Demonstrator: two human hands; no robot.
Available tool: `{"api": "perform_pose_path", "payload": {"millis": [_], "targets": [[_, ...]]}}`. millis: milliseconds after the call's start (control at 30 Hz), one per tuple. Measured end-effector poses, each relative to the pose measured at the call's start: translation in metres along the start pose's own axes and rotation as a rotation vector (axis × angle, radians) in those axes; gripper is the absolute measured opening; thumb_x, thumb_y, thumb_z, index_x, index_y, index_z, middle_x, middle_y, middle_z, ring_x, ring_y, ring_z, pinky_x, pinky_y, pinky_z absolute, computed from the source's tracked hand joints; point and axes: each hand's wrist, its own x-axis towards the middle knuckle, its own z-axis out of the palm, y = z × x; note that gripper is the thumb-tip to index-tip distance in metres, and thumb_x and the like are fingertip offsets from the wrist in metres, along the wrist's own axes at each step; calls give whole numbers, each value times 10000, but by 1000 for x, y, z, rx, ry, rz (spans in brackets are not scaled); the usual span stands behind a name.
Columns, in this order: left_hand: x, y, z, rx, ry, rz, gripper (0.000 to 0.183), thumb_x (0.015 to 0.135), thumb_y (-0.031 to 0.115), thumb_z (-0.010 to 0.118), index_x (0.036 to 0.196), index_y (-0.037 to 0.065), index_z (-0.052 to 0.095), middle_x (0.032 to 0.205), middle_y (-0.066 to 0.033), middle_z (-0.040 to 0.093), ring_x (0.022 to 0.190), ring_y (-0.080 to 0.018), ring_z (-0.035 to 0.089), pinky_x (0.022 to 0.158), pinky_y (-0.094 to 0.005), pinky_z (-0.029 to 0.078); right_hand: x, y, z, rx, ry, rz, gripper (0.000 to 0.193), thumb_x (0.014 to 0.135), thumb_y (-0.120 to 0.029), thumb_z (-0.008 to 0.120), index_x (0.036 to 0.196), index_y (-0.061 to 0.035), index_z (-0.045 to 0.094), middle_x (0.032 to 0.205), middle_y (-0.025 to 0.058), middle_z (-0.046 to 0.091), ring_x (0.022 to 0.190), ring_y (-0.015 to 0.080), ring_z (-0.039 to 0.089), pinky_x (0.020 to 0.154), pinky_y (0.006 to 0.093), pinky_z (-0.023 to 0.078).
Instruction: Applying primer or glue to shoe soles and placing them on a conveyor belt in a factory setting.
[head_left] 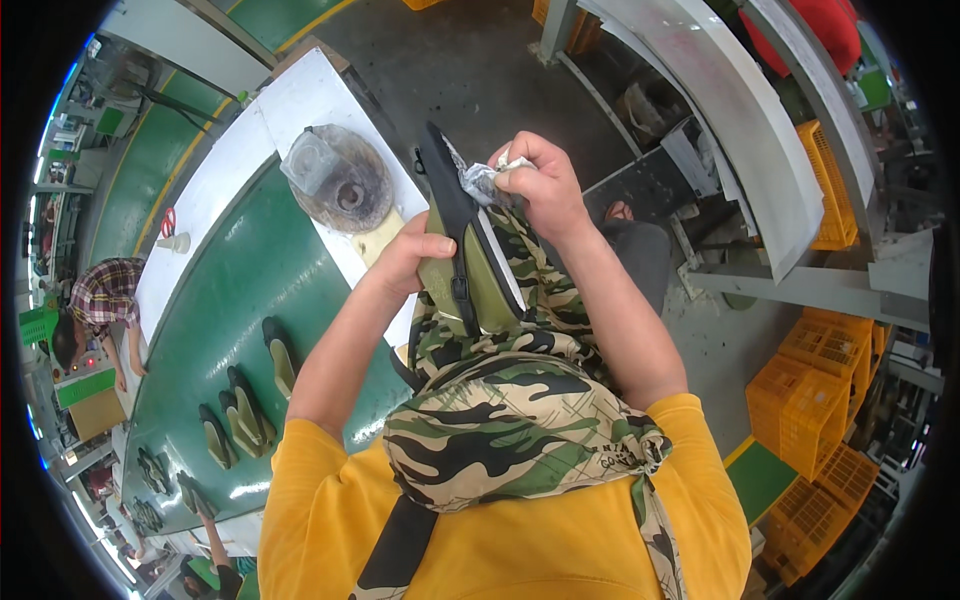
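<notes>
My left hand (410, 256) grips an olive-green and black shoe (482, 285) by its side, thumb laid on the upper. The shoe has a black strap with a buckle and a white strip along its right edge, and it is held above my lap. With fingers pinched, my right hand (548, 188) holds a crumpled whitish rag (480, 183) against the black part of the shoe. Whether the rag is cloth or paper I cannot tell. Below both hands lies a camouflage apron (520, 420).
To my left, a green conveyor belt (310, 235) carries several similar shoes (240, 412). A stained round dish (350, 195) with a clear plastic container (312, 163) stands on the white ledge. Orange crates (805, 385) are stacked at right. A co-worker (105, 300) leans over the far side.
</notes>
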Motion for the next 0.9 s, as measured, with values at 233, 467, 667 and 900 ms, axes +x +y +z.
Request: {"api": "perform_pose_path", "payload": {"millis": [233, 467, 667, 900], "targets": [[3, -8, -8, -44, 7, 42, 674, 727, 197, 730, 1294, -33, 449, 1159, -145, 607, 1015, -250, 637, 900, -370, 529, -10, 7, -8, -27, -27, 33, 106, 738, 6, 582, 723, -56, 498, 844, 80, 618, 728, 116, 531, 668, 259, 418], [5, -11, -14, -179, 58, 74, 614, 746, 188, 704, 1273, -29, 475, 1145, -154, 623, 1006, -268, 645, 912, -390, 532, -23, 7, -8, -7, -43, 83, 118, 726, 8, 591, 719, -55, 491, 833, 85, 614, 728, 122, 525, 655, 259, 414], [6, -17, -27, -212, 133, 136, 583, 750, 182, 689, 1259, -24, 493, 1143, -160, 632, 1016, -283, 645, 927, -400, 525, -34, 3, -17, -5, -101, 141, 133, 712, 8, 601, 720, -56, 485, 822, 85, 608, 713, 118, 510, 644, 259, 404], [5, -24, -44, -264, 152, 153, 579, 777, 244, 714, 1262, -7, 519, 1171, -171, 633, 1047, -309, 633, 965, -426, 493, -49, 2, -31, 39, -117, 185, 126, 726, 28, 603, 719, -48, 503, 797, 55, 605, 722, 90, 516, 650, 252, 412]]}}
